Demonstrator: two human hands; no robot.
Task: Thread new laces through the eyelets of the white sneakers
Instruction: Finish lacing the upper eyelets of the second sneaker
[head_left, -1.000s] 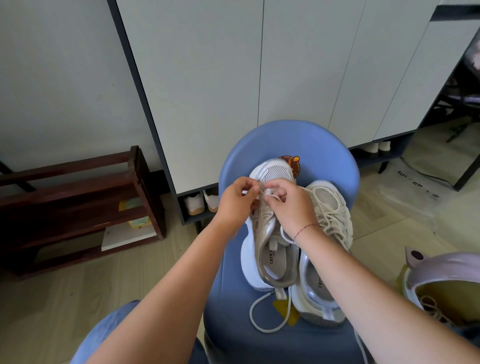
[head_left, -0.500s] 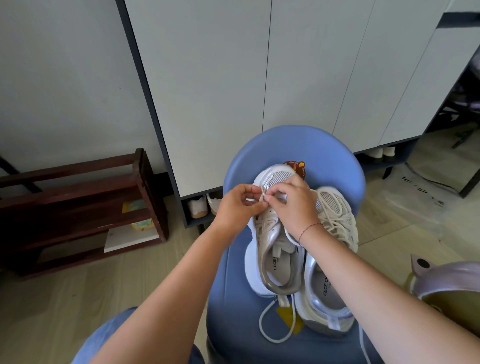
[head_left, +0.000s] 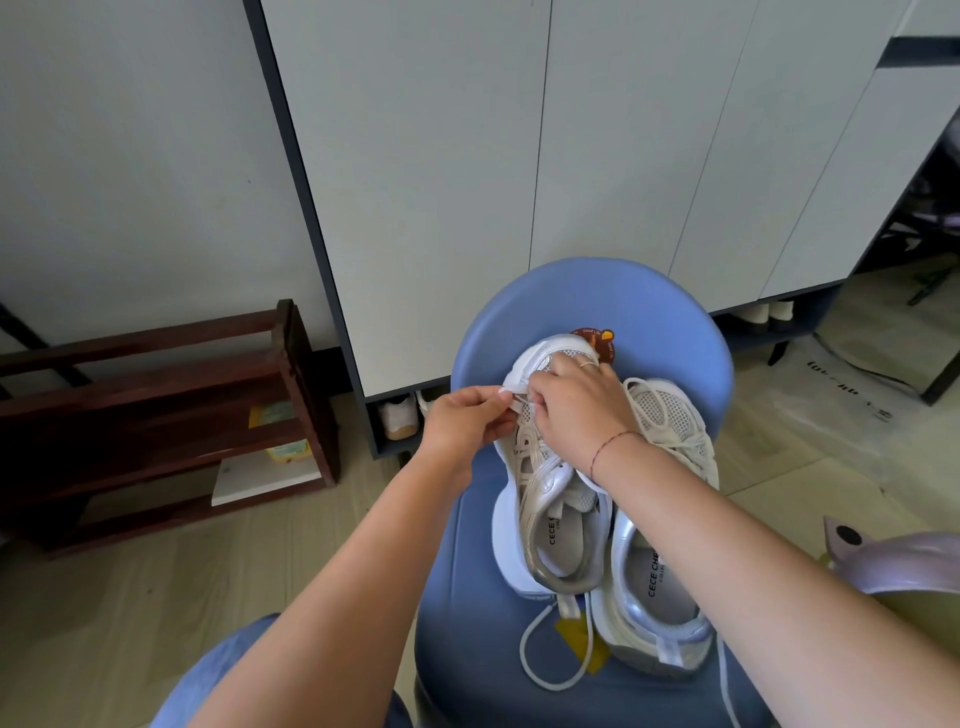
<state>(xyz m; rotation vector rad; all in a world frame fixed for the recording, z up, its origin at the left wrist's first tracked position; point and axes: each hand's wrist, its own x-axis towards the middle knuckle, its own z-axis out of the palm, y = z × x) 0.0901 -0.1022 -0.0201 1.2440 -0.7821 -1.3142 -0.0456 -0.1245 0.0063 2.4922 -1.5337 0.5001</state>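
Your left grip (head_left: 467, 422) is clenched in a pinch on the white cord lace (head_left: 514, 400), thumb and forefinger closed on it beside the forefoot eyelets of the white-and-silver mesh sneaker (head_left: 540, 483). The pinched stretch lies at 3 o'clock from that grip, between it and your right grip (head_left: 576, 410). The right grip is curled over the same sneaker's toe end and grasps it, with its thumb side close against the lace. The sneaker lies toe to 12 o'clock and heel to 6 on the rounded blue padded chair (head_left: 597, 296). A loose loop of white cord (head_left: 521, 642) rests on the seat at 6 o'clock of the heel. The laced twin sneaker (head_left: 670, 415) lies against it at 3 o'clock, partly under your right forearm.
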